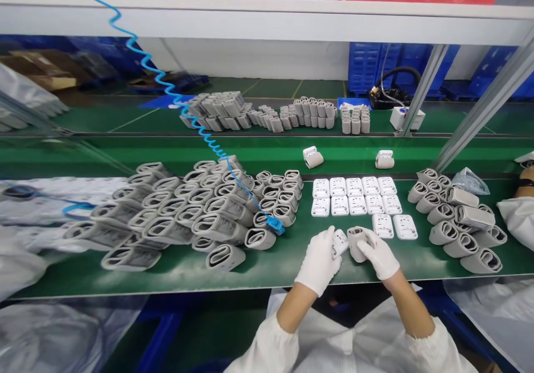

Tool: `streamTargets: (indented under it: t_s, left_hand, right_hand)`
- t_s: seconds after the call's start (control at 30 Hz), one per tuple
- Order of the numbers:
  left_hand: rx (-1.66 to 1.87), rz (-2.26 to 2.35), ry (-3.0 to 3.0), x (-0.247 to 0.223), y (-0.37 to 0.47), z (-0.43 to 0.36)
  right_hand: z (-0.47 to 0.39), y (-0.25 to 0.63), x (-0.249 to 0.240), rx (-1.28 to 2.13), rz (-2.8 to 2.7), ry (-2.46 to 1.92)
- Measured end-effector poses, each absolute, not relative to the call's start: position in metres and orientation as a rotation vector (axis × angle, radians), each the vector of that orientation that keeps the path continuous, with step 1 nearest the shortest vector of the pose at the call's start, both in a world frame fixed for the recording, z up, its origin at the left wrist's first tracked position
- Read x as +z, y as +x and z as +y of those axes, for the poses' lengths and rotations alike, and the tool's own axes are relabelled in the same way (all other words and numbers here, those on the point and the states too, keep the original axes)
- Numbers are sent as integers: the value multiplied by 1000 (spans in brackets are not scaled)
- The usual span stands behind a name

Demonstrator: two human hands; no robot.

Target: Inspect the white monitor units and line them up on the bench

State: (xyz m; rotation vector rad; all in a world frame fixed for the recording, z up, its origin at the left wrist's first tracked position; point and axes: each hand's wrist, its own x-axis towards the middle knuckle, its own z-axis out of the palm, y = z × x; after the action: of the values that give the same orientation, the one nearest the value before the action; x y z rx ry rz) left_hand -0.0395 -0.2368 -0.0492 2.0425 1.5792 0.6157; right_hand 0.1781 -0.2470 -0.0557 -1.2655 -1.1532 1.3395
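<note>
Both my hands wear white gloves and work close together near the bench's front edge. My left hand [319, 262] grips a small white plastic unit [340, 243], tilted, with small dark marks on its face. Just right of it, my right hand [379, 253] has its fingers around a rolled grey cuff [356, 244] standing on the green bench. The unit and the cuff are very near each other; whether they are joined I cannot tell. Beyond my hands, several similar white units [354, 187] lie flat in rows, with two more white units [394, 227] beside my right hand.
Rolled cuffs crowd the left [217, 225] and the right [463, 217]. A coiled blue cord [167, 86] hangs down to a blue clip [275, 224]. Two cuffed units [312, 157] sit on the green belt behind. Another person's sleeve [517, 217] shows at right.
</note>
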Motion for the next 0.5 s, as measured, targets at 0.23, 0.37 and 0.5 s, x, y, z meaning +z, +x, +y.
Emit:
streamTargets:
  t_s: [0.23, 0.37, 0.5]
  left_hand:
    - [657, 1666, 1941, -39, -27, -236]
    - [957, 1441, 1562, -44, -34, -238]
    - [1167, 1136, 1086, -45, -39, -234]
  right_hand:
    - [-242, 176, -37, 1552, -1096, -1210]
    - [-243, 171, -31, 1644, -975, -1169]
    - [-242, 164, -32, 1667, -927, -1146]
